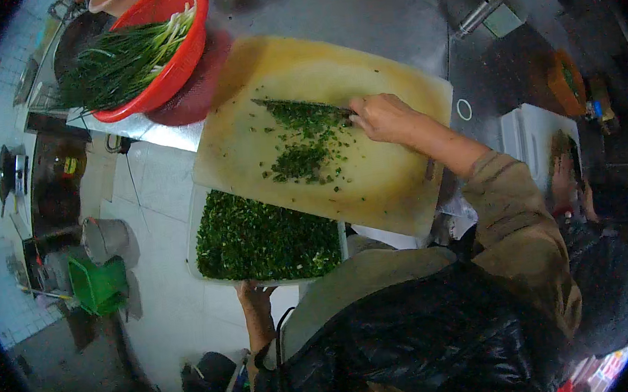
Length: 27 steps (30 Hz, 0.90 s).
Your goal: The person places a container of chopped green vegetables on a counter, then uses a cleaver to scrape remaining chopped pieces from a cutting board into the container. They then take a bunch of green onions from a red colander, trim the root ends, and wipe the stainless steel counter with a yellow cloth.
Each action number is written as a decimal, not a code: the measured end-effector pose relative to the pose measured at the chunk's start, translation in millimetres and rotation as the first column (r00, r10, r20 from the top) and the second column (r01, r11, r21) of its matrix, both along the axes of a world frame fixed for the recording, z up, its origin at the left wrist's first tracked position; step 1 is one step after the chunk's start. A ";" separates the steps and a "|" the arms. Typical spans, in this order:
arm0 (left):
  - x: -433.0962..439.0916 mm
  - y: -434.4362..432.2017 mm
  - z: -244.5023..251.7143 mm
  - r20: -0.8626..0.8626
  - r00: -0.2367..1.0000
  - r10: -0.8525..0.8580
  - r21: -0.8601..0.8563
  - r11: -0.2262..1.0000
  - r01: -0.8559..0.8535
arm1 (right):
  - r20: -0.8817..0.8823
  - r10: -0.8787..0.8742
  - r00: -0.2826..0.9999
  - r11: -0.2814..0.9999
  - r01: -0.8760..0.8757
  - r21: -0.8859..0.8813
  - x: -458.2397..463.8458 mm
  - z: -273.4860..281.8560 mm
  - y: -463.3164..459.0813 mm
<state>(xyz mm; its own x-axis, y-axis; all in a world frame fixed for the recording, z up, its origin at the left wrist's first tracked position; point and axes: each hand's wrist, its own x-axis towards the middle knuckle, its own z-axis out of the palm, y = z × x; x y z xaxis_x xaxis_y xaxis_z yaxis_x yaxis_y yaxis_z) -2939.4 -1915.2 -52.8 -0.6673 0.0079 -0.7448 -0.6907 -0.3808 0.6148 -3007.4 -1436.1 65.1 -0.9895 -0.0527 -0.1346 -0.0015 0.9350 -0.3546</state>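
Observation:
My right hand [383,118] grips a kitchen knife [302,106] whose blade lies against chopped green onions [302,160] on a yellowed cutting board [360,84]. The greens lie in two loose heaps with scattered bits between and around them. Below the board's near edge, my left hand [254,292] holds the rim of a rectangular plastic container [192,247] from underneath. That container is filled with finely chopped green onions [267,237], and the board's edge overlaps its far side. The undersides of my left fingers are partly hidden.
A red plastic basin [182,67] with whole green onions [119,61] stands on the steel worktop [329,2] at upper left. A pale ring [464,109] and a white container [518,136] are on the right. A green bin [98,285] and a grey bucket [105,239] stand on the left.

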 end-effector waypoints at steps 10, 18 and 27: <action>9.4 -8.2 -29.9 -0.025 0.999 0.035 -0.027 0.999 -0.036 | -0.212 -0.005 0.977 0.999 0.015 0.044 -94.6 -18.8 17.7; 10.7 0.1 -16.4 -0.098 0.995 0.021 -0.002 1.000 -0.021 | -0.106 0.349 0.931 0.937 -0.348 0.034 -82.1 -16.0 -4.3; 9.0 9.0 -7.9 -0.018 0.999 0.031 -0.054 0.998 -0.032 | -0.274 0.281 0.920 0.959 -0.276 0.058 -123.0 -29.8 13.5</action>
